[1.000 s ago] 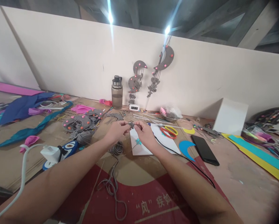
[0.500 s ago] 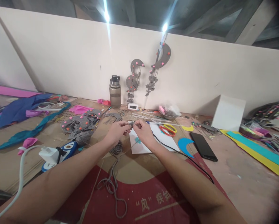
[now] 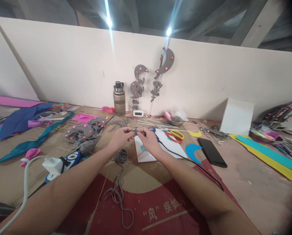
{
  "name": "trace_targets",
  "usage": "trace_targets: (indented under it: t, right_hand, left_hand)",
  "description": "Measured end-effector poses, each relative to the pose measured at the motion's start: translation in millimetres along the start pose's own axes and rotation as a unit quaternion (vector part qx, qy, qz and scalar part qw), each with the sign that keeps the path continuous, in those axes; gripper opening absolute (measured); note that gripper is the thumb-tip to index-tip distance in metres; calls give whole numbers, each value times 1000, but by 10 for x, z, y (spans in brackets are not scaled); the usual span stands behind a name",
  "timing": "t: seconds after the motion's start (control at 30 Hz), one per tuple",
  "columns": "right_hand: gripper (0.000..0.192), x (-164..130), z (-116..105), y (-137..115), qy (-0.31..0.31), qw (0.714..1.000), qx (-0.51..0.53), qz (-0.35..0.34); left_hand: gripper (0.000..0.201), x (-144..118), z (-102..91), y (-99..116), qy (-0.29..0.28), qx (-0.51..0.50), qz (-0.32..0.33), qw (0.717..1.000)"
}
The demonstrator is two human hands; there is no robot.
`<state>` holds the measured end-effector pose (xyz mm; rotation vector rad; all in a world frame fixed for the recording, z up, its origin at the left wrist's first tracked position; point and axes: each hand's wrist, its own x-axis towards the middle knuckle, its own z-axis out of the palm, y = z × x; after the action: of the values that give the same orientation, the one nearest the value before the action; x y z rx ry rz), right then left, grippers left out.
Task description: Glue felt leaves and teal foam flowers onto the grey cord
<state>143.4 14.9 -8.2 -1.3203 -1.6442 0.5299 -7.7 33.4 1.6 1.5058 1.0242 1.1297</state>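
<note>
Near the middle of the frame both hands meet over the table. The left hand and the right hand each pinch one side of a small grey felt piece, fingertips closed on it so that it is held just above the table surface, between the two thumbs. A thin grey cord lies below the hands, running down toward the lower middle of the frame in loose loops over a red printed sheet; whether it joins the felt piece cannot be told.

Just beneath the right hand lies a white sheet with a small teal shape on it, and a black cable crosses it toward the lower right. Right of the sheet are a blue crescent cutout, a black phone and red and yellow scissors. Left of the hands sits a pile of grey felt moons with pink dots, and further toward the lower left a blue glue gun beside a white plug. At the back, against the white wall, stand a grey bottle and two hanging grey moon ornaments. A white box stands at the right
</note>
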Motion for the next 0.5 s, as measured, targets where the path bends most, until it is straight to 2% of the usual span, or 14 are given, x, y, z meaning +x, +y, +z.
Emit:
trace_targets:
  t: [0.2,0.37,0.5]
  right_hand:
    - [19,-46,23,-60,-59,998,-8,-35]
    - [19,-130,23,-338,-79,993,-30,-85]
    - [16,-298,38,-596,-122,981,-57,-142]
  left_hand:
    - [17,145,-156,-225,87,41,29,995]
    - [16,205,-285,-281,145,72,24,987]
    - [16,234,-357,-309,191,74,31,978]
